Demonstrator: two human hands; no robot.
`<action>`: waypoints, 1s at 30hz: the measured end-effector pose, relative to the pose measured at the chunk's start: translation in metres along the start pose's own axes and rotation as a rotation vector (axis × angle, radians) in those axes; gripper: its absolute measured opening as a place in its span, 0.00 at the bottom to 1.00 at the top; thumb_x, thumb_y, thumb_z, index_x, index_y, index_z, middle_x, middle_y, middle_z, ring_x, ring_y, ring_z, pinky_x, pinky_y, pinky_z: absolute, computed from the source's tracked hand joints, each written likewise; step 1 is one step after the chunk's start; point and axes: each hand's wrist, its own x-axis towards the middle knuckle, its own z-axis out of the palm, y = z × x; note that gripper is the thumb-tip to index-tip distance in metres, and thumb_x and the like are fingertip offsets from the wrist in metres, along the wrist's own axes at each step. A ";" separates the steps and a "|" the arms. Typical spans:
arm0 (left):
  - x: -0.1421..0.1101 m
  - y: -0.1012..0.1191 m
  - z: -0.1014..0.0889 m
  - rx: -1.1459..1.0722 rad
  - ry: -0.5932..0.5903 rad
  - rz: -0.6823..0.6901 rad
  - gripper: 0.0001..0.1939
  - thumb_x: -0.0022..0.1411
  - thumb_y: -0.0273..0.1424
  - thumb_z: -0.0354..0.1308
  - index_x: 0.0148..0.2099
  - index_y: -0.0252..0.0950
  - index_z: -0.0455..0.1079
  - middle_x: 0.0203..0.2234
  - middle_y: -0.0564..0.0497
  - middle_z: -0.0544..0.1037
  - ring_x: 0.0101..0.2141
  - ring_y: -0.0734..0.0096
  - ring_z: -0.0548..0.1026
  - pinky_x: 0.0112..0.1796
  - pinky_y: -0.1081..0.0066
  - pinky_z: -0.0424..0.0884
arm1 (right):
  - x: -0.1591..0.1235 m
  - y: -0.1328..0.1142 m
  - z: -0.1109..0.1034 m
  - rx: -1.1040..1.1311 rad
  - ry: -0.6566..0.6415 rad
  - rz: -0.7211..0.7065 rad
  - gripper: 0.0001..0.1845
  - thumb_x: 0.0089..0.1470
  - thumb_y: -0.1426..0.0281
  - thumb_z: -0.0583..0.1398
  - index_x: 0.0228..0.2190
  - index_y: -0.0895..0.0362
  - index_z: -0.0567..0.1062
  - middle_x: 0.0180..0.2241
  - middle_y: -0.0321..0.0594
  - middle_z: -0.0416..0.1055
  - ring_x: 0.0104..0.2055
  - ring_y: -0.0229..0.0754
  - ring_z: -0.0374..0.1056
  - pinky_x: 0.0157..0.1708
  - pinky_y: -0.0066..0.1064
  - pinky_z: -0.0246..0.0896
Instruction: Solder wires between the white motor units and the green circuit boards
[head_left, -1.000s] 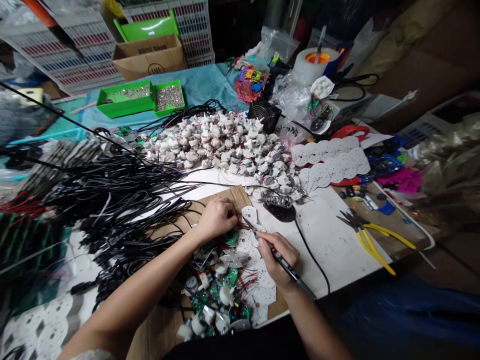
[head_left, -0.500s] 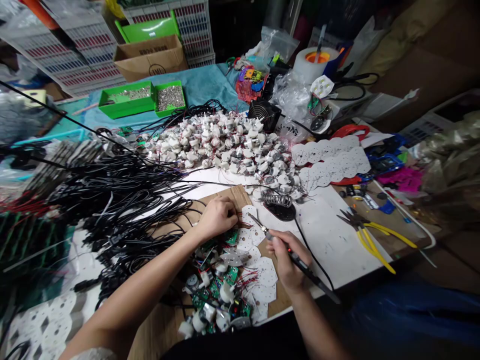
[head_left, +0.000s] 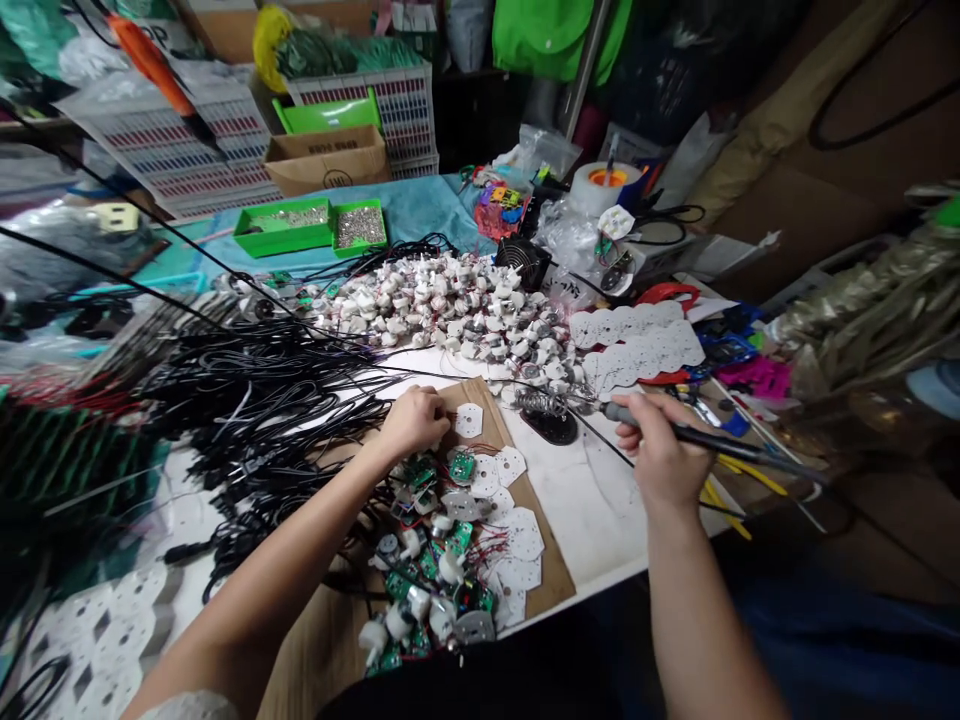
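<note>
My right hand (head_left: pixel 667 445) is closed around the handle of a soldering iron (head_left: pixel 720 442). The iron's tip points left, at the coiled metal spring of the soldering iron stand (head_left: pixel 544 402). My left hand (head_left: pixel 415 422) is closed over the cardboard, its fingertips pinched together; what they hold is hidden. Just right of those fingers lies a small white board (head_left: pixel 469 420) with holes. Below it are a green circuit board (head_left: pixel 460 466) with thin wires and more white boards (head_left: pixel 519 535), partly overlapping.
Behind the hands spreads a heap of small white motors (head_left: pixel 450 300). Black cables (head_left: pixel 262 400) pile up on the left. Yellow-handled pliers (head_left: pixel 724 500) lie under the right forearm's side. Green trays (head_left: pixel 281 228) of small metal parts stand at the back.
My right hand has carried the soldering iron from beside the white boards rightward to the stand. A white board now lies apart near my left hand. The camera view has tilted up.
</note>
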 end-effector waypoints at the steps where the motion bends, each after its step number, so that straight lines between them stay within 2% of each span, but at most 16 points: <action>1: -0.002 -0.001 -0.002 0.000 -0.007 0.008 0.06 0.51 0.25 0.58 0.27 0.36 0.76 0.30 0.47 0.78 0.34 0.63 0.74 0.36 0.68 0.69 | 0.004 -0.003 0.003 -0.018 -0.019 -0.021 0.17 0.54 0.58 0.63 0.30 0.60 0.83 0.16 0.34 0.70 0.15 0.35 0.62 0.13 0.23 0.55; 5: -0.011 0.003 -0.004 -0.074 -0.038 0.106 0.06 0.58 0.30 0.60 0.32 0.36 0.78 0.30 0.48 0.79 0.35 0.64 0.76 0.38 0.68 0.70 | 0.009 -0.017 0.003 -0.002 0.015 -0.057 0.16 0.52 0.59 0.63 0.27 0.60 0.82 0.17 0.35 0.71 0.16 0.34 0.62 0.13 0.23 0.53; 8: -0.021 0.006 -0.006 -0.152 -0.007 0.205 0.12 0.65 0.38 0.60 0.43 0.37 0.79 0.39 0.45 0.80 0.40 0.63 0.77 0.44 0.66 0.72 | 0.008 -0.021 -0.002 0.034 0.036 -0.042 0.16 0.52 0.60 0.63 0.27 0.60 0.82 0.17 0.35 0.71 0.16 0.33 0.61 0.12 0.22 0.51; 12: -0.046 0.007 -0.023 -0.140 0.122 0.179 0.16 0.66 0.40 0.59 0.50 0.37 0.76 0.48 0.42 0.78 0.49 0.58 0.76 0.52 0.60 0.71 | 0.007 -0.015 0.007 -0.001 -0.130 -0.003 0.17 0.52 0.58 0.63 0.27 0.60 0.82 0.12 0.31 0.65 0.14 0.33 0.59 0.12 0.22 0.50; 16: -0.101 -0.001 -0.057 -0.166 0.202 0.035 0.17 0.68 0.44 0.57 0.50 0.39 0.76 0.46 0.45 0.78 0.47 0.60 0.76 0.49 0.63 0.73 | 0.000 0.005 0.023 0.051 -0.347 0.151 0.25 0.49 0.49 0.66 0.32 0.60 0.80 0.17 0.33 0.70 0.17 0.34 0.64 0.14 0.22 0.57; 18: -0.141 -0.010 -0.070 -0.204 0.176 -0.038 0.16 0.67 0.45 0.56 0.46 0.40 0.76 0.42 0.48 0.80 0.42 0.63 0.78 0.45 0.67 0.74 | -0.009 0.018 0.023 0.144 -0.426 0.226 0.31 0.45 0.47 0.70 0.40 0.60 0.79 0.21 0.34 0.73 0.19 0.35 0.67 0.17 0.23 0.63; 20: -0.187 -0.018 -0.074 -0.206 0.134 -0.123 0.13 0.66 0.45 0.57 0.39 0.42 0.76 0.36 0.51 0.80 0.36 0.66 0.78 0.39 0.69 0.74 | -0.022 0.032 0.017 0.230 -0.467 0.263 0.37 0.41 0.49 0.73 0.47 0.58 0.75 0.26 0.34 0.75 0.22 0.36 0.70 0.21 0.25 0.68; 22: -0.232 -0.021 -0.065 -0.192 0.092 -0.204 0.14 0.67 0.43 0.57 0.32 0.42 0.75 0.29 0.52 0.78 0.30 0.68 0.76 0.32 0.70 0.71 | -0.034 0.044 0.008 0.252 -0.431 0.267 0.41 0.37 0.51 0.76 0.49 0.57 0.73 0.27 0.33 0.75 0.24 0.38 0.72 0.23 0.27 0.71; 25: -0.286 -0.011 -0.033 -0.280 -0.010 -0.237 0.14 0.68 0.39 0.56 0.32 0.39 0.73 0.27 0.52 0.76 0.30 0.69 0.75 0.32 0.72 0.69 | -0.048 0.059 -0.004 0.242 -0.336 0.218 0.40 0.42 0.52 0.75 0.52 0.54 0.70 0.30 0.32 0.75 0.26 0.38 0.74 0.28 0.30 0.74; 28: -0.310 0.007 0.005 -0.367 -0.168 -0.186 0.11 0.69 0.38 0.57 0.36 0.38 0.72 0.33 0.50 0.77 0.34 0.70 0.76 0.35 0.72 0.68 | -0.059 0.064 -0.006 0.150 -0.359 0.209 0.31 0.46 0.49 0.72 0.44 0.56 0.75 0.30 0.36 0.76 0.27 0.39 0.74 0.28 0.30 0.73; 30: -0.313 0.018 0.025 -0.315 -0.150 -0.138 0.11 0.68 0.38 0.58 0.35 0.38 0.70 0.34 0.50 0.76 0.36 0.68 0.74 0.35 0.71 0.66 | -0.067 0.061 0.000 0.042 -0.477 0.160 0.27 0.49 0.46 0.69 0.36 0.57 0.78 0.28 0.38 0.76 0.27 0.40 0.73 0.27 0.30 0.72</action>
